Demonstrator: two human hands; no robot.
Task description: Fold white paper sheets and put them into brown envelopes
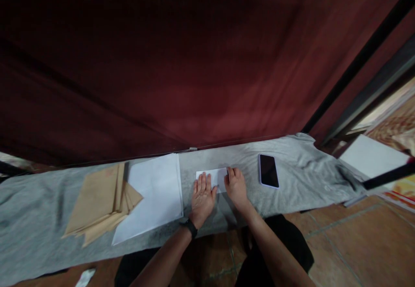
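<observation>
A small folded sheet of white paper (218, 175) lies on the grey cloth (194, 159) in front of me. My left hand (203, 196) rests flat on its left part, fingers stretched out; a dark band is on that wrist. At the paper's right edge, my right hand (236, 186) has its fingers curled and pinches the edge. Left of my hands is a stack of larger white sheets (152, 196). Several brown paper envelopes (95, 196) overlap the left side of that stack.
A phone (269, 171) with a pale purple edge lies right of my right hand. A dark red curtain or panel (201, 84) rises behind the cloth-covered surface. Below the front edge are my knees and a tiled floor (363, 239). A white board (371, 157) stands at far right.
</observation>
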